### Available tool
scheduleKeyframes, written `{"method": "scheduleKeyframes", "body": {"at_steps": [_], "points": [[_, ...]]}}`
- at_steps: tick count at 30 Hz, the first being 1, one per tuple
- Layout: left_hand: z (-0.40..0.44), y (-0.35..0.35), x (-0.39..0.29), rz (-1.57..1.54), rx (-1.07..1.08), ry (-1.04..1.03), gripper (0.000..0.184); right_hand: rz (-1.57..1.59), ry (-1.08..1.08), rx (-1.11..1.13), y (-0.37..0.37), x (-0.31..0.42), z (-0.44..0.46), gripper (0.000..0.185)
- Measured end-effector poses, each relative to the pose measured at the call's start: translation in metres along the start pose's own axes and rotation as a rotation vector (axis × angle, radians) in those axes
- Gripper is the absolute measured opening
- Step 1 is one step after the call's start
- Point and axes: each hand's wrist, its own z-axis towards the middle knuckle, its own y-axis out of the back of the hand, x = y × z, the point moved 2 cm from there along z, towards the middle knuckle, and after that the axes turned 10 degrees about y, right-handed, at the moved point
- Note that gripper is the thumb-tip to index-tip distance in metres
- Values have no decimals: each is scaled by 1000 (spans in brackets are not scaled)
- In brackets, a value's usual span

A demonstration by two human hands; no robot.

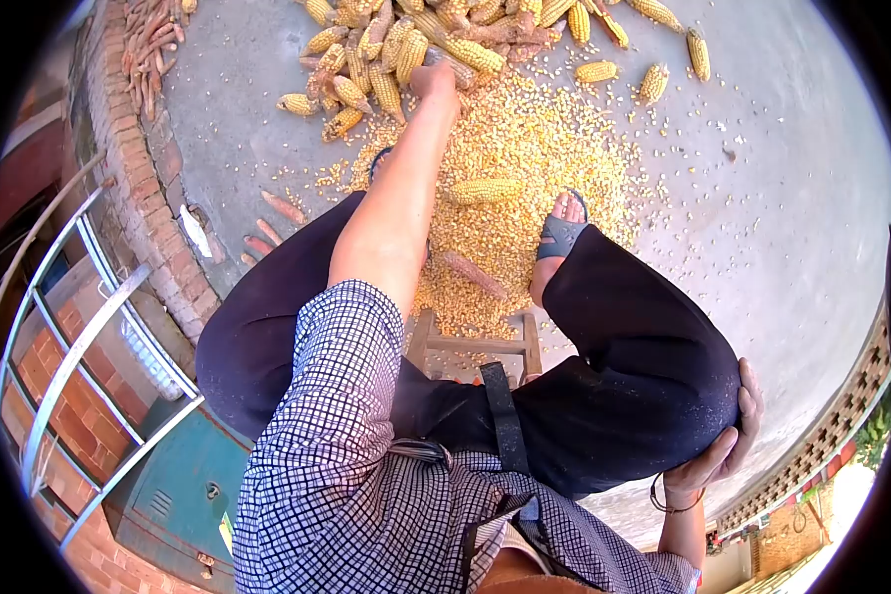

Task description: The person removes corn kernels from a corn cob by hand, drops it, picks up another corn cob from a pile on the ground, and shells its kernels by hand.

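Observation:
My left hand (434, 81) reaches forward to the near edge of a heap of corn cobs (396, 45). It touches the heap beside a greyish cob (452, 67); its fingers are hidden, so its grip cannot be made out. Loose kernels (525, 134) cover the ground between my feet. On them lie a yellow cob (485, 191) and, closer to me, a reddish bare cob (475, 275). At the lower right, my right hand (728, 445) rests around my bent knee, fingers apart and holding nothing, with a dark band on the wrist.
A wooden stool (475, 345) shows between my legs. Bare cobs (148, 49) are piled at the upper left by a brick edge (134, 168). A metal frame (79, 356) and a green box (183, 485) stand at the left. Several cobs (653, 84) lie at the upper right.

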Motion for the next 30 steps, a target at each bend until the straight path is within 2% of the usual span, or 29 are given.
{"method": "scheduleKeyframes", "body": {"at_steps": [3,6,9,10,13,20,26,27,28,30], "points": [[8,-2,1,-55,56,86,48,-7,0,1,-1,0,1,41],[-1,-8,-4,-33,30,46,50,-7,-13,-6,-2,1,0,41],[-27,-7,-17,33,47,118,53,-13,-1,7,-2,1,2,41],[-18,-7,-13,-50,99,119,57,-4,-2,15,-1,1,2,42],[-14,-6,-6,-102,68,16,59,15,-2,33,1,0,0,44],[-11,-16,-12,-163,120,129,63,16,-9,27,0,-1,1,44],[18,-19,13,-209,88,174,48,23,-17,13,-1,0,1,44],[3,-16,10,-247,90,166,47,11,-12,9,0,1,3,44],[-8,-9,9,-427,230,286,39,18,-3,-2,-1,0,5,43],[-36,1,9,-461,188,281,40,47,10,-21,-3,3,5,41]]}}
